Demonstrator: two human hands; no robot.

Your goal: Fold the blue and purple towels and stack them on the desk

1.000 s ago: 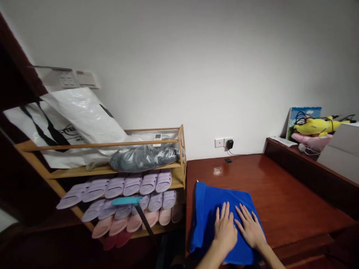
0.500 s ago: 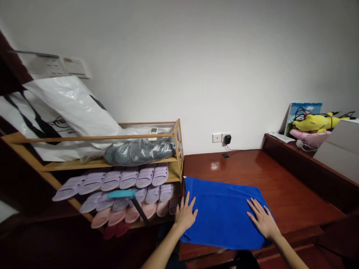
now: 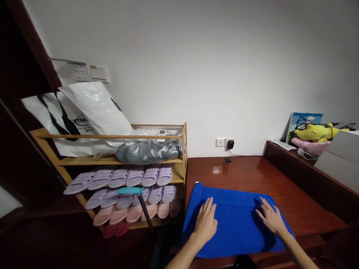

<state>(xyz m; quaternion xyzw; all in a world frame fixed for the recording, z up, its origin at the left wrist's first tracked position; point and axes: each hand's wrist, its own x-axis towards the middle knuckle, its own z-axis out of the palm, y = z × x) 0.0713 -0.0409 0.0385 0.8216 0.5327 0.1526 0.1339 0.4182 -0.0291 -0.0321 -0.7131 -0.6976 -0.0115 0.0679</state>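
A blue cloth (image 3: pixel 238 224) lies spread near the front of a reddish-brown wooden desk (image 3: pixel 241 172). Over its left part is my left hand (image 3: pixel 206 222), palm down with fingers stretched out. My right hand (image 3: pixel 270 217) is over the right part, its fingers extended and slightly apart. Shadows show on the cloth beside both hands, and I cannot tell how firmly either one touches it. Neither hand grips anything. Folds run along the cloth's far edge, and its near edge reaches the desk's front.
Left of the desk stands a wooden rack (image 3: pixel 185 149) with lilac slippers (image 3: pixel 134 177), pink slippers (image 3: pixel 134 213), white bags (image 3: pixel 95 108) and a plastic-wrapped dark bundle (image 3: pixel 151 151). A turquoise-topped pole (image 3: pixel 130 190) stands before it. On the right ledge lies a yellow plush toy (image 3: pixel 315 132).
My left hand has moved inward from the cloth's left edge. My right hand stays over the right part, now with a shadow beside it. The camera view has shifted slightly.
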